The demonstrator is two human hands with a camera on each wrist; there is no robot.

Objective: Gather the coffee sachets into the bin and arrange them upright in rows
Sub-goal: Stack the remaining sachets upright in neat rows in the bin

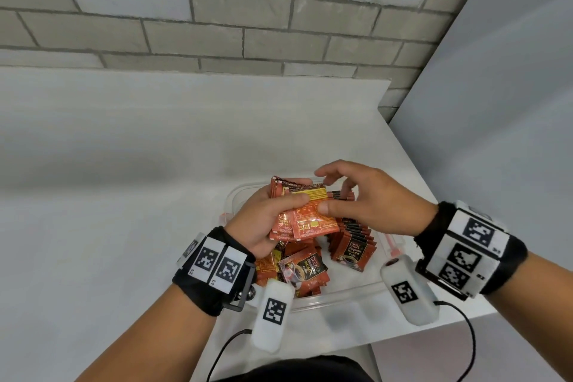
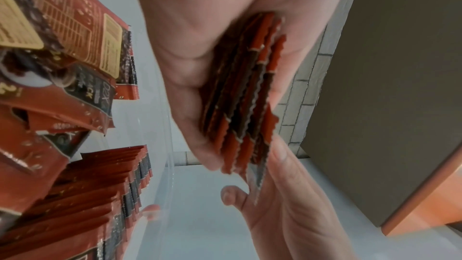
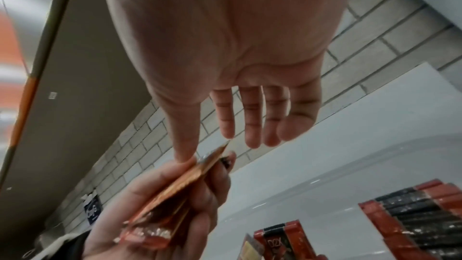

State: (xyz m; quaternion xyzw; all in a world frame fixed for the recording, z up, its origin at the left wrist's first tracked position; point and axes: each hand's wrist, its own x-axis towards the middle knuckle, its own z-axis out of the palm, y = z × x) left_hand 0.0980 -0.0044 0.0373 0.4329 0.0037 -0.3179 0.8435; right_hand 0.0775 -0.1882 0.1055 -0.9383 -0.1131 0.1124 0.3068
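My left hand (image 1: 263,217) grips a stack of red coffee sachets (image 1: 310,220) above the clear plastic bin (image 1: 341,299). In the left wrist view the stack (image 2: 250,90) shows edge-on between thumb and fingers. My right hand (image 1: 366,205) meets it from the right: the thumb rests on the top sachet, and the fingers reach, nearly straight, over the stack's far edge (image 3: 175,191). Inside the bin a row of upright sachets (image 1: 356,242) stands on the right. Loose sachets (image 1: 304,270) lie jumbled on the left.
The bin sits near the right front corner of a white table (image 1: 124,164). A grey brick wall (image 1: 217,25) runs behind, and a grey panel (image 1: 496,102) stands close on the right. Cables hang from both wrist cameras at the table's front edge.
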